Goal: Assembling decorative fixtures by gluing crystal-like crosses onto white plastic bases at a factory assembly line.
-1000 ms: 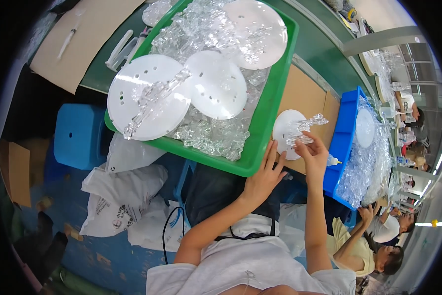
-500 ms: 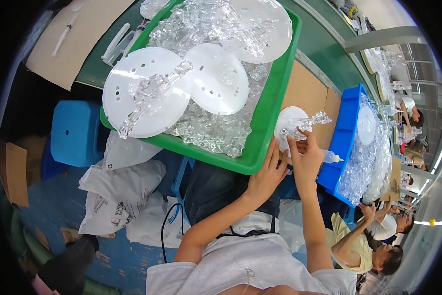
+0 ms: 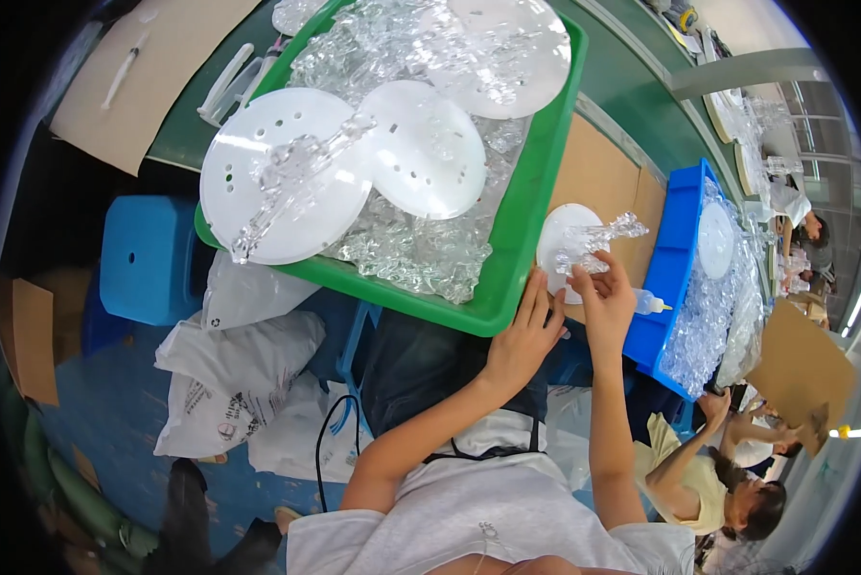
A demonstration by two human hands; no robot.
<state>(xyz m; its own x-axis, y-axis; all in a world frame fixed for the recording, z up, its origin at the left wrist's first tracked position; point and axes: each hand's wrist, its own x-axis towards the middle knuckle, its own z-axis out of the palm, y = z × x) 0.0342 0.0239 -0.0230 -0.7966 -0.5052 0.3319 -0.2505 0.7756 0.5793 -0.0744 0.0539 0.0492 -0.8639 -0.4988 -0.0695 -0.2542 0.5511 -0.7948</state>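
Observation:
A white round disc (image 3: pixel 554 245) with a clear faceted plastic piece (image 3: pixel 615 230) on it lies to the right of the green tray. The thumb and bent fingers of my right hand (image 3: pixel 607 299) pinch the near end of the clear piece. My left hand (image 3: pixel 524 337) rests by the tray's corner with its fingers stretched out, the tips at the disc's near edge. A translucent squeeze bottle (image 3: pixel 649 303) with a pale nozzle sticks out beyond my right hand; whether the hand touches it is hidden.
The green tray (image 3: pixel 517 273) holds clear plastic pieces and several white discs (image 3: pixel 287 177). On the right stands a blue bin (image 3: pixel 675 225) of clear parts. A blue stool (image 3: pixel 150 259) and white bags (image 3: pixel 224 379) are at left. Co-workers (image 3: pixel 694 479) sit at right.
My right hand has shifted slightly over the clear piece, and the bottle's nozzle has turned. A cardboard sheet has risen near the co-workers. At lower left, a passer-by's legs have moved right.

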